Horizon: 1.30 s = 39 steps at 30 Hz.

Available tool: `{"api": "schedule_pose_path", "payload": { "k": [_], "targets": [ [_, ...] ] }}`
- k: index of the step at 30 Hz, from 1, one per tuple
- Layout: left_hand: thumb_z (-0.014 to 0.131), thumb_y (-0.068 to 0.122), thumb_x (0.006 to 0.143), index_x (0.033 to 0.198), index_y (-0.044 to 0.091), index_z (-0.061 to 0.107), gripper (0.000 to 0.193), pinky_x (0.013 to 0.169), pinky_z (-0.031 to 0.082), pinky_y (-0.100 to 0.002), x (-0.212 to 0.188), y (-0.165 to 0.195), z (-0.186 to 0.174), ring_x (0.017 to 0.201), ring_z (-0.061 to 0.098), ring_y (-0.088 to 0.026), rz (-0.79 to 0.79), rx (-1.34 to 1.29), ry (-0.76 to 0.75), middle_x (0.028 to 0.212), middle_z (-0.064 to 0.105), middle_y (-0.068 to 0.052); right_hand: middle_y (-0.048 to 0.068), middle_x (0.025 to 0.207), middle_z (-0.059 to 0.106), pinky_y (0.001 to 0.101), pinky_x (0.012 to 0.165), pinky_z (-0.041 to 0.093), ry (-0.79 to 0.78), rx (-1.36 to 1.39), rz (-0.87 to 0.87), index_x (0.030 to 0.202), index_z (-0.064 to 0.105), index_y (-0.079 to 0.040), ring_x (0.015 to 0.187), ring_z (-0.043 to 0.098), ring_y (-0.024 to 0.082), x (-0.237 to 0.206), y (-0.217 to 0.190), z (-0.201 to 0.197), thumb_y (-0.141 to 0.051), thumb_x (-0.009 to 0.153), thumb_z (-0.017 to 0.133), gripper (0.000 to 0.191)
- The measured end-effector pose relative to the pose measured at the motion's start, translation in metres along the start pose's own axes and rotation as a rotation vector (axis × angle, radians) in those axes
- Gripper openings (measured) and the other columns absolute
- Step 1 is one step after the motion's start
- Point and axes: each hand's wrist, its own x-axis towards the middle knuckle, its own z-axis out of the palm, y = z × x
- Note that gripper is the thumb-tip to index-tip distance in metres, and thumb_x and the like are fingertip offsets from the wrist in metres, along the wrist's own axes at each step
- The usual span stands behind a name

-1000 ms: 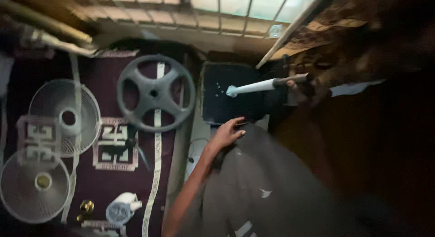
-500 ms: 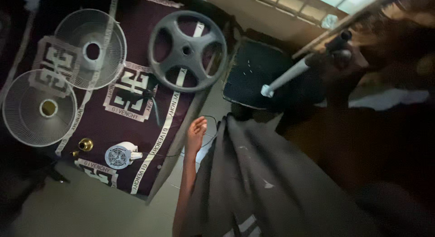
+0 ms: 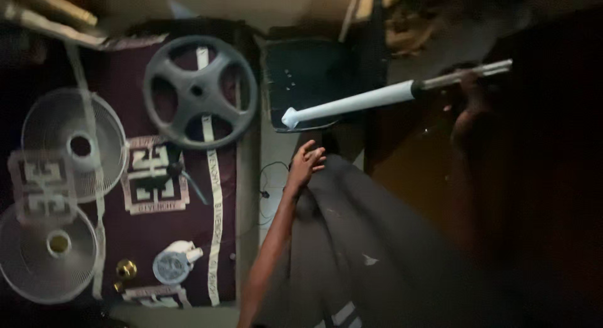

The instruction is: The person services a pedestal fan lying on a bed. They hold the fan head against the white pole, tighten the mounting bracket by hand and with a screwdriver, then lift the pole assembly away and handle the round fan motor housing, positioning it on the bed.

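Right hand (image 3: 468,92), dim at upper right, fingers wrapped round one white pole (image 3: 377,101); pole slants out over dark panel (image 3: 301,77). Left hand (image 3: 306,165) on grey-trousered knee (image 3: 352,202), fingers loosely curled, holding nothing. On maroon mat (image 3: 125,240): two wire fan guards (image 3: 69,143) along left edge, one round grey base (image 3: 200,91) at top edge, one white motor (image 3: 174,263) and one brass cap (image 3: 126,269) near bottom edge.

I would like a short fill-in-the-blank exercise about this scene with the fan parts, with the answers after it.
1. The right hand holds a white ____.
2. The left hand holds ____.
3. The round base has ____ spokes.
4. The two grilles lie on a dark ____.

Missing words: pole; nothing; four; mat
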Motion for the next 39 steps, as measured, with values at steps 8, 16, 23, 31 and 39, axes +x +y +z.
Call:
{"api": "schedule_pose_path", "payload": {
  "k": [8,16,23,31,39],
  "targets": [
    [0.070,0.049,0.100,0.140,-0.006,0.053,0.070,0.086,0.054,-0.046,0.020,-0.054,0.121,0.112,0.066,-0.034,-0.218,-0.306,-0.135,0.127,0.064,-0.022,0.011,0.100,0.073,0.0417,0.071,0.058,0.443,-0.228,0.141,0.115,0.065,-0.005,0.087,0.070,0.027,-0.048,0.017,-0.224,-0.025,0.099,0.071,0.026],
    [0.060,0.026,0.108,0.142,0.006,0.062,0.039,0.104,0.051,-0.046,-0.003,-0.139,0.231,0.126,0.054,-0.033,0.359,0.584,-0.180,0.141,0.049,-0.021,0.013,0.098,0.073,0.0440,0.070,0.058,0.605,-0.634,0.543,0.115,0.064,-0.005,0.086,0.071,0.030,-0.127,0.040,-0.400,-0.027,0.100,0.069,0.027],
    [0.063,0.019,0.105,0.148,0.003,0.051,0.048,0.108,0.045,-0.045,-0.038,-0.227,0.353,0.128,0.056,-0.031,0.293,0.504,-0.593,0.145,0.054,-0.019,0.012,0.095,0.074,0.0433,0.072,0.059,0.272,-1.037,0.930,0.111,0.067,-0.007,0.086,0.072,0.029,-0.214,0.057,-0.490,-0.030,0.104,0.067,0.023],
    [0.061,0.021,0.104,0.150,0.005,0.049,0.050,0.104,0.048,-0.046,-0.019,-0.302,0.463,0.126,0.059,-0.031,0.134,0.834,-0.655,0.146,0.055,-0.018,0.006,0.099,0.077,0.0463,0.082,0.055,0.284,-1.435,0.407,0.103,0.081,-0.020,0.107,0.071,0.029,-0.290,0.092,-0.531,-0.014,0.090,0.070,0.019],
    [0.058,0.023,0.103,0.152,0.007,0.048,0.053,0.101,0.052,-0.046,0.000,-0.342,0.567,0.124,0.062,-0.031,0.123,1.187,-0.698,0.146,0.057,-0.016,0.007,0.110,0.076,0.0440,0.075,0.056,0.023,-0.845,0.653,0.119,0.073,-0.017,0.089,0.071,0.030,-0.288,0.136,-0.550,-0.031,0.098,0.069,0.026]
  ]
}}
